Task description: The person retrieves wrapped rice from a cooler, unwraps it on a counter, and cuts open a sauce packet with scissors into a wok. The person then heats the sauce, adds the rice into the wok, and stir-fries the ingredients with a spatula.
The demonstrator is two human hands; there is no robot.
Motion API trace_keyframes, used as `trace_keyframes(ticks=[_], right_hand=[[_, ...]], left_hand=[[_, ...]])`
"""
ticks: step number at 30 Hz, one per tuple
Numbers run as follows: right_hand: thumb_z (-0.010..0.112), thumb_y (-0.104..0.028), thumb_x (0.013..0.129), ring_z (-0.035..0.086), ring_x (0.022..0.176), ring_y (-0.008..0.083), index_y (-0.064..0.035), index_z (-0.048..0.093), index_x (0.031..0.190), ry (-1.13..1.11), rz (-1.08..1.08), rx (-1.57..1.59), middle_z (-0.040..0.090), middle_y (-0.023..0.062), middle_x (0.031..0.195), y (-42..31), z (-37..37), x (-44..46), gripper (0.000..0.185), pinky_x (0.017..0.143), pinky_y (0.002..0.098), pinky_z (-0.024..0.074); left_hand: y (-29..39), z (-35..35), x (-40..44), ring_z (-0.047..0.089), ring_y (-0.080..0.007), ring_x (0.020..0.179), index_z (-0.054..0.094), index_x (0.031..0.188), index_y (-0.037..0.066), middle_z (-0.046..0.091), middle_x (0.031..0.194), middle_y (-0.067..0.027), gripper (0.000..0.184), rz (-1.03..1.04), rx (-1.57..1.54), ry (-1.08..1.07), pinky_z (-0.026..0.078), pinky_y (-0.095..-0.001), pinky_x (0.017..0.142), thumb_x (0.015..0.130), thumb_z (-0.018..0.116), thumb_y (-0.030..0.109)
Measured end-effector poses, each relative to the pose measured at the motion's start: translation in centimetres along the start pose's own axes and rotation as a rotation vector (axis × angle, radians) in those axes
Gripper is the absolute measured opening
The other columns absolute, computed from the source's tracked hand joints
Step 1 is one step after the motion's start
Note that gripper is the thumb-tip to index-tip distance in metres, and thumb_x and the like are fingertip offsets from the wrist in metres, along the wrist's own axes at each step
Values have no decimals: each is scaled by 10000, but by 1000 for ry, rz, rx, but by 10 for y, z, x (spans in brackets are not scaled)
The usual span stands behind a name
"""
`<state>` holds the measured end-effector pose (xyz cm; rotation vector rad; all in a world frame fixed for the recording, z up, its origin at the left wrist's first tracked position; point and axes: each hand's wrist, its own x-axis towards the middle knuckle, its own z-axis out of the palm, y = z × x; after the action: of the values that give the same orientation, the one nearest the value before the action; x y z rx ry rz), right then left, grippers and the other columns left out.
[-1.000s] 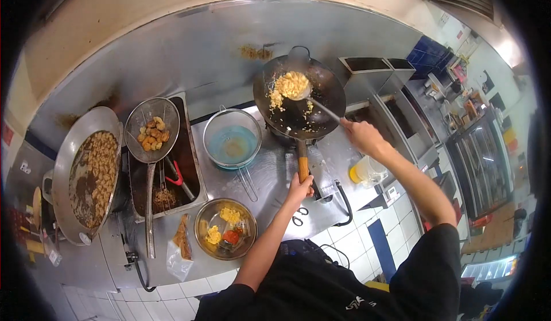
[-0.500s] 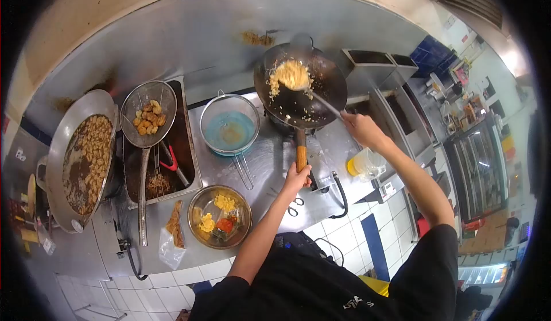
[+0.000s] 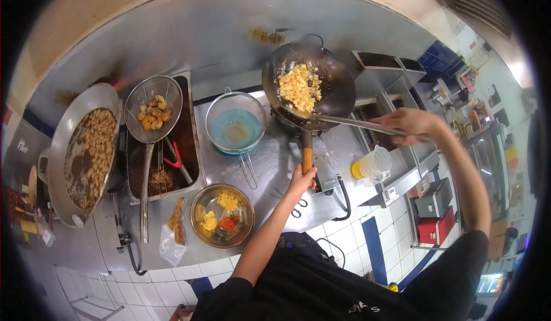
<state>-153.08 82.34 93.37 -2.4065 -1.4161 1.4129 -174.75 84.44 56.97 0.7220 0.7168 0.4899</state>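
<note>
My left hand [image 3: 302,180] is wrapped round the wooden handle [image 3: 307,151] of a dark wok [image 3: 337,91]. Crumbly yellow food [image 3: 299,87] lies heaped in the wok, with small bits scattered about it. Right of the wok, my right hand [image 3: 406,127] grips a long metal ladle [image 3: 347,120], slightly blurred. Its shaft crosses the wok's near right rim, and its head sits low inside by the near edge of the food. Below the wok, the burner is mostly hidden.
Left of the wok stand a sieve over a blue bowl [image 3: 256,137], a strainer of fried pieces [image 3: 155,114] across an oily tray, and a large pan [image 3: 57,166] of frying food. Nearer are a steel bowl [image 3: 229,238], scissors [image 3: 299,207] and, rightward, a plastic jug [image 3: 379,161].
My right hand has swung right, and the ladle has dropped from the middle of the wok to its near side. The food it lifted now rests in the wok. My left hand keeps its hold.
</note>
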Motion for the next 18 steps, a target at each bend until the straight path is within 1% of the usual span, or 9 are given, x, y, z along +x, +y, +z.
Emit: trace_keyframes(ticks=[3,6,8,9,10,12,15,17,18], right_hand=[[523,-291,1000,552,459,144,-151,525,1406,305,-104,-142,557,67,567,29,62,78,429,439,294,471],[501,-236,986,670,584,296,-173,413,1473,726,-172,-844,648,167,660,65,95,110,498,523,411,554],[499,-222,976,691,635,323,-208,401,1472,778,-81,-1081,670,176,715,65,84,80,505,555,448,571],[519,-227,964,696,669,337,-238,388,1474,710,-17,-1110,672,182,739,65,70,66,527,551,464,572],[547,-228,949,693,706,357,-228,420,1457,630,-2,-1040,676,197,764,43,60,37,524,605,471,570],[553,-209,949,681,739,373,-183,619,1300,589,-118,-809,683,218,807,36,38,6,358,720,461,538],[548,-197,948,672,695,378,-149,635,1279,392,-152,-675,679,229,788,33,22,-1,345,685,446,538],[553,-201,949,661,645,380,-122,611,1303,240,54,-372,675,230,760,18,35,10,367,633,439,537],[542,-191,954,663,627,372,-116,617,1296,313,-18,-280,671,224,735,24,47,31,358,601,439,532]], left_hand=[[0,-1,-3,561,-88,531,449,1081,117,540,820,-5,271,10,-10,-16,483,-255,458,929,651,215],[1,-1,-6,560,-90,540,447,1073,120,536,825,-6,271,11,-24,-19,484,-255,460,928,653,219],[0,-1,-3,553,-92,569,488,1197,130,541,837,7,345,14,-31,-27,487,-255,519,927,670,246],[0,-2,-3,554,-89,568,487,1183,130,542,837,10,335,12,-15,-21,487,-251,519,928,670,244],[-4,-1,-4,554,-89,568,487,1183,130,542,837,10,335,7,-28,-22,487,-251,519,928,670,244],[-3,-3,-2,554,-88,563,484,1179,129,543,834,12,331,40,-28,-34,485,-249,512,928,670,239],[-5,-1,0,551,-87,556,478,1176,122,541,825,11,329,36,-37,-6,480,-250,493,928,666,228],[-2,0,-1,558,-90,520,458,1088,88,547,825,-10,288,36,-24,10,479,-248,453,920,656,213],[0,1,2,558,-90,520,458,1088,88,547,825,-10,288,42,-24,6,479,-248,453,920,656,213]])
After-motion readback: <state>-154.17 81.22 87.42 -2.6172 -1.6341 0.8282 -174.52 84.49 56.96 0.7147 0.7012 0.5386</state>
